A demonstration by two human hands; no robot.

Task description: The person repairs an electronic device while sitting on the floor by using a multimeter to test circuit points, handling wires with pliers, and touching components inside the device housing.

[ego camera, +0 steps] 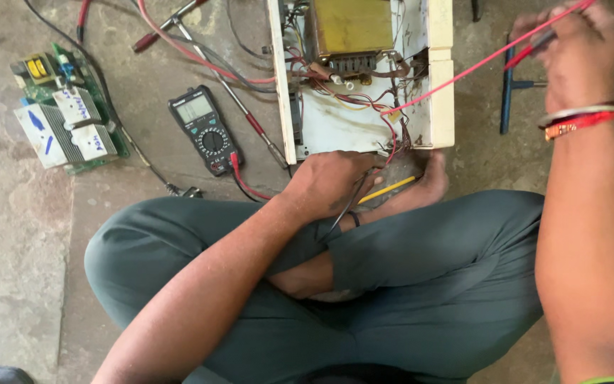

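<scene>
Concrete floor, open white casing (pixel 335 128); hands (pixel 332 181) (pixel 577 53) closed on black, red leads (pixel 463 71).

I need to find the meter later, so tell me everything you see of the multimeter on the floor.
The multimeter is a dark handheld unit lying flat, face up, on the concrete floor, left of the open white casing. It has a grey screen above a round dial. A red lead plugs into its lower end. Neither hand touches it.

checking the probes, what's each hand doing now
left hand: closed on black probe lead.
right hand: closed on red probe.
</scene>
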